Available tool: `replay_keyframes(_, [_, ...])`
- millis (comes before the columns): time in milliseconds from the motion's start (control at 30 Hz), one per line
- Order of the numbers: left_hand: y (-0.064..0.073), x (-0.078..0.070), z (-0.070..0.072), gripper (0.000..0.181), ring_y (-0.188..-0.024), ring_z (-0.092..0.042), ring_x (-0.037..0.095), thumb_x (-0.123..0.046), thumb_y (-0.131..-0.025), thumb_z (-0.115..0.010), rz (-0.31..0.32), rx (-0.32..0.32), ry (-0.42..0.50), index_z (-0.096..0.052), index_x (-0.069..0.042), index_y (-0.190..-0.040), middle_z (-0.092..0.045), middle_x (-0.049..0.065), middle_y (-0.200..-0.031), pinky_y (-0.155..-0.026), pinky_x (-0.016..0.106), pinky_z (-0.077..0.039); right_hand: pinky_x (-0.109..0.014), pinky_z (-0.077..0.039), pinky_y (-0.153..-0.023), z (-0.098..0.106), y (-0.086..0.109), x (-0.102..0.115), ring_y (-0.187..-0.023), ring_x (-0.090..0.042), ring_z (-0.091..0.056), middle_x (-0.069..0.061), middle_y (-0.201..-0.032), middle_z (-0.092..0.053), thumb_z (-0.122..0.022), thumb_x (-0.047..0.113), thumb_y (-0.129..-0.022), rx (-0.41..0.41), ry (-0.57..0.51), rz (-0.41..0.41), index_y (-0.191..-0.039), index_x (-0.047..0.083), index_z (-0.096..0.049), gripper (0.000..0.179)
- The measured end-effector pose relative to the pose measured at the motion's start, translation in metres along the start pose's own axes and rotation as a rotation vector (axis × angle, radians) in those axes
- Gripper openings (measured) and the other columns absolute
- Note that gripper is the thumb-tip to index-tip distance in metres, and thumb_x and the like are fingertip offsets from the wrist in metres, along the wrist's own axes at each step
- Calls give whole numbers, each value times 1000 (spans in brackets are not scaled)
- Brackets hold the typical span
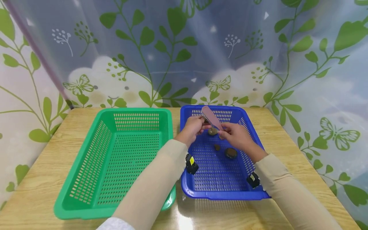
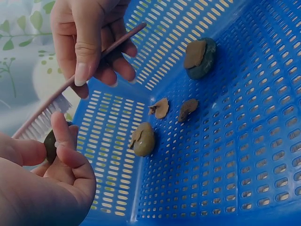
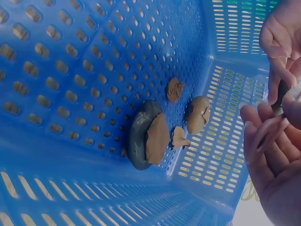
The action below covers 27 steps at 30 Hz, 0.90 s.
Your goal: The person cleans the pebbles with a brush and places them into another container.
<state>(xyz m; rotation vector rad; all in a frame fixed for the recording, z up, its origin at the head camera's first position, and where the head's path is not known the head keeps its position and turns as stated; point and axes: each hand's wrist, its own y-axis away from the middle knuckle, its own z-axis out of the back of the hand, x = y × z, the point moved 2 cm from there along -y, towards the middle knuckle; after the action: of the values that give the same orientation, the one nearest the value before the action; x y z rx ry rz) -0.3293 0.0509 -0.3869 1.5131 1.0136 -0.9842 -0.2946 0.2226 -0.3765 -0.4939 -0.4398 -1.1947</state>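
Note:
Over the back of the blue basket (image 1: pixel 227 195), my left hand (image 1: pixel 191 129) pinches a small dark stone (image 2: pixel 50 147) between thumb and fingers. My right hand (image 1: pixel 238 135) grips the handle of a pink brush (image 1: pixel 212 117). Its white bristles (image 2: pixel 51 109) face the dark stone, close to it; whether they touch I cannot tell. On the basket floor lie a larger dark stone (image 3: pixel 141 134) with a flat brown piece on top, a yellowish stone (image 2: pixel 146 143) with a brown patch, and two loose brown pieces, one darker (image 2: pixel 188 109) and one lighter (image 2: pixel 161 108).
A green slatted basket (image 1: pixel 115 110) stands to the left, beside the blue one, with nothing seen inside. Both are on a wooden table (image 1: pixel 276 127). A leaf-printed curtain (image 1: pixel 161 64) hangs behind. Black cameras (image 1: pixel 191 164) are strapped to both wrists.

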Motion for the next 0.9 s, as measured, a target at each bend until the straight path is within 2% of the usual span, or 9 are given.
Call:
replay_keyframes(133, [0,0,0,33,-57,-55,5,-5,-101,-41,2,4,-8,-60,0,-128,-66,5,-85,-48,16,-34,-32,-49,-62,-1,0,0,-72,-20,-65,-8,-82,-71,-60,18,-98,23,0,32,-116,0,-65,26])
replay_keyframes(367, [1,-1,0,33,-54,-52,5,-5,-101,-41,-6,6,-19,-61,-1,-127,-64,3,-80,-48,16,-34,-32,-46,-59,-2,-1,-2,-70,-26,-64,-6,-77,-70,-58,19,-98,53,-8,29,-115,0,-65,26])
replay_keyframes(600, [2,0,1,34,-54,-47,6,-11,-103,-42,-17,10,-60,-59,-6,-132,-63,0,-74,-52,18,-36,-31,-43,-56,-2,-1,-3,-65,-19,-59,-9,-77,-69,-58,20,-99,61,-11,16,-113,1,-65,25])
replay_keyframes(900, [2,1,1,34,-53,-45,6,-15,-105,-43,-26,22,-65,-58,-10,-135,-65,-2,-74,-52,18,-35,-31,-49,-59,-1,0,-2,-78,-28,-68,-13,-87,-72,-57,18,-99,70,-25,-31,-118,-3,-63,28])
